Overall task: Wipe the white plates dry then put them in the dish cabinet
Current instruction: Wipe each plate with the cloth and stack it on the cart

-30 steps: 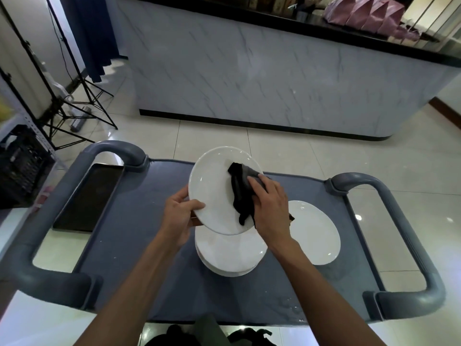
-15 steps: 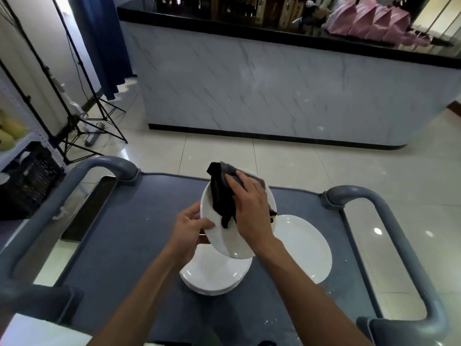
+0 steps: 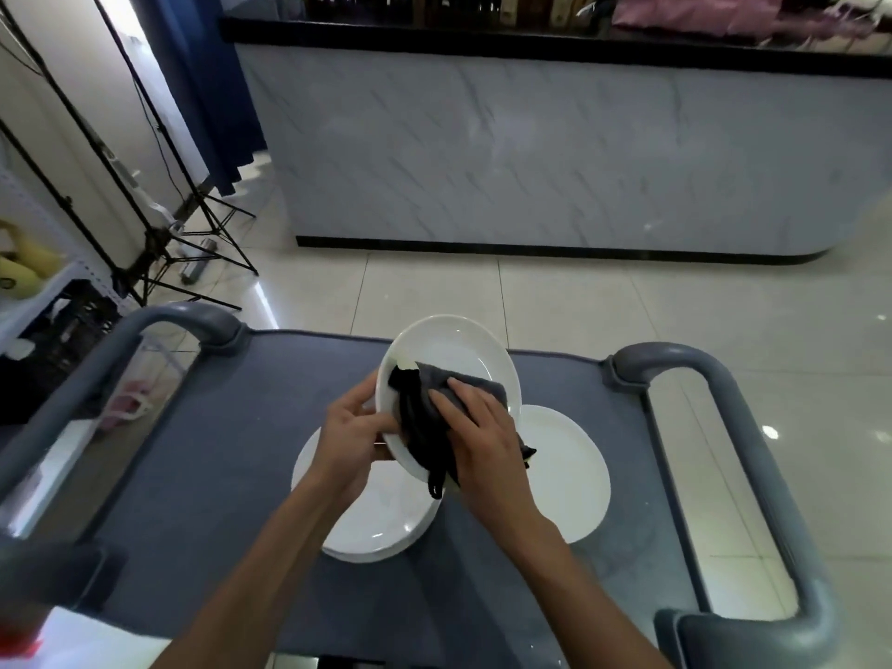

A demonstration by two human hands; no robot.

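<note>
Right hand presses a dark cloth flat-fingered into the tilted white plate at frame centre; left hand grips its rim. Drying step, judging by this; next, set it on the right plate, not the stack

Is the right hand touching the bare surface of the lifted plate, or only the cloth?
Cannot tell. In the head view the right hand presses the dark cloth onto the lifted plate; its palm hides what lies beneath.

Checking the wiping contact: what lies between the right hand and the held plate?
In the head view, a dark cloth lies between the right hand and the tilted white plate.
</note>
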